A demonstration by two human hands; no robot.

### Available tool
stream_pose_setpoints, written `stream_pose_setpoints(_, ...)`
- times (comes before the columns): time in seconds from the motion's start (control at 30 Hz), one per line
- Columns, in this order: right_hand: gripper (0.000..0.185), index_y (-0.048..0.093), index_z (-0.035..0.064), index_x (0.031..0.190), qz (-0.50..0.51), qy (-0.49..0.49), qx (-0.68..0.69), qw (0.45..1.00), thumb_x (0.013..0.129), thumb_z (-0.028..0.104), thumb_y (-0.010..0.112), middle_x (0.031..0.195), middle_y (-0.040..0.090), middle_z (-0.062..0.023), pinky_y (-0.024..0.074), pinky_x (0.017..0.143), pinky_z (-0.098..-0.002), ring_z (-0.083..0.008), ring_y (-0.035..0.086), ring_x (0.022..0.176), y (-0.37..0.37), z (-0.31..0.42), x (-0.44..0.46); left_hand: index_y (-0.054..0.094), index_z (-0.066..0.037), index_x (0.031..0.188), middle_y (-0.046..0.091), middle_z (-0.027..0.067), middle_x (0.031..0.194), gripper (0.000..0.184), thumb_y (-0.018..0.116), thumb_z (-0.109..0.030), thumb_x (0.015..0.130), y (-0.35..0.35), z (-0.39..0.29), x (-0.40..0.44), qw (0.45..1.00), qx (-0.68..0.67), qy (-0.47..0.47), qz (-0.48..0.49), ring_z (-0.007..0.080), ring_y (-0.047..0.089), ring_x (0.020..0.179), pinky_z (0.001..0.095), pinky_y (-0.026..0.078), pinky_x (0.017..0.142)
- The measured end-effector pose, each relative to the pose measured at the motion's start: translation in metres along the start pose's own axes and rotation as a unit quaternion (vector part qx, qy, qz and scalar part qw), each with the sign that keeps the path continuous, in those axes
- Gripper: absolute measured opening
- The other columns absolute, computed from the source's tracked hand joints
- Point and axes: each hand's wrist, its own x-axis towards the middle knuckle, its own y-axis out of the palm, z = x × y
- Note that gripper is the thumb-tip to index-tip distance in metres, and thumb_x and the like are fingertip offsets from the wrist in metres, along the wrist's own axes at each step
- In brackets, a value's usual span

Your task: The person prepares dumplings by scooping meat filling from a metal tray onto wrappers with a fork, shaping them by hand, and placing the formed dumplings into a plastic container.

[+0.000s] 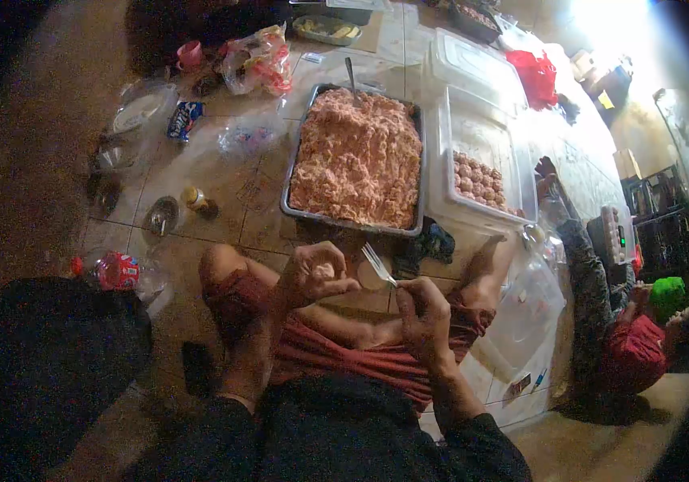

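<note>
My left hand (318, 275) is cupped around a small lump of pinkish minced meat (324, 270), above my crossed legs. To its right, my right hand (423, 313) grips a metal fork (376, 263) by the handle, tines pointing up and to the left. The fork and the lump are apart. Just beyond both hands lies a large dark tray (290, 189) heaped with minced meat mixture (358, 157). A spoon handle (350, 72) sticks up from its far edge. Right of the tray, a clear plastic container (485, 145) holds rows of meatballs (477, 181).
A plastic lid (521, 313) lies right of my knee. Another clear container (477, 68) stands farther back. At left are a small jar (194, 198), a metal bowl (161, 216), a blue packet (185, 120) and a red-labelled bottle (117, 271). Another person in red (637, 345) is at right.
</note>
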Motion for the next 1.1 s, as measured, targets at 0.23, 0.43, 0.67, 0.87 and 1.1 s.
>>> stream_pose_setpoints(0.23, 0.011, 0.065, -0.0012, 0.101, 0.014, 0.018, 0.011, 1.000, 0.092, 0.004, 0.067, 0.086, 0.064, -0.0160, 0.0503, 0.069, -0.0353, -0.0244, 0.062, 0.074, -0.003, -0.006, -0.003, 0.064, -0.005, 0.086, 0.065, 0.0044, 0.078, 0.033, 0.085, -0.030, 0.082, 0.006, -0.008, 0.003, 0.998, -0.022, 0.062, 0.015, 0.0099, 0.059, 0.069, 0.0287, 0.049, 0.063)
stream_pose_setpoints(0.43, 0.010, 0.065, -0.0018, 0.099, 0.058, -0.114, -0.065, 0.990, 0.092, 0.004, 0.066, 0.084, 0.063, -0.0164, 0.0509, 0.069, -0.0365, -0.0279, 0.063, 0.075, 0.001, -0.010, 0.003, 0.062, -0.007, 0.085, 0.065, 0.0018, 0.076, 0.033, 0.087, -0.029, 0.082, 0.011, 0.017, 0.008, 0.994, 0.070, 0.078, 0.005, 0.0085, 0.059, 0.068, 0.0288, 0.049, 0.061)
stream_pose_setpoints(0.67, 0.009, 0.066, 0.0000, 0.097, 0.097, -0.131, -0.083, 0.983, 0.089, 0.002, 0.067, 0.085, 0.063, -0.0177, 0.0514, 0.069, -0.0388, -0.0343, 0.064, 0.077, -0.006, -0.008, 0.014, 0.061, -0.005, 0.098, 0.066, 0.0011, 0.082, 0.046, 0.093, -0.030, 0.075, -0.001, 0.039, 0.004, 0.996, 0.020, -0.001, 0.083, 0.0086, 0.061, 0.078, 0.0304, 0.050, 0.066)
stream_pose_setpoints(0.87, 0.010, 0.064, 0.0012, 0.095, 0.007, -0.041, -0.330, 0.943, 0.092, 0.010, 0.060, 0.098, 0.064, -0.0205, 0.0529, 0.074, -0.0499, -0.0419, 0.065, 0.087, -0.015, -0.031, 0.079, 0.051, 0.000, 0.135, 0.062, 0.0068, 0.118, 0.080, 0.079, -0.054, 0.084, -0.003, 0.034, -0.006, 0.999, -0.015, -0.040, 0.027, 0.0161, 0.059, 0.111, 0.0335, 0.048, 0.101)
stream_pose_setpoints(1.1, 0.021, 0.063, -0.0001, 0.108, 0.118, 0.029, -0.275, 0.954, 0.088, 0.008, 0.061, 0.107, 0.063, -0.0224, 0.0530, 0.083, -0.0515, -0.0441, 0.064, 0.096, 0.001, -0.086, 0.138, 0.056, 0.002, 0.114, 0.054, 0.0053, 0.110, 0.087, 0.055, -0.080, 0.084, 0.027, 0.014, 0.013, 0.923, -0.384, -0.027, -0.002, 0.0149, 0.052, 0.104, 0.0292, 0.041, 0.097)
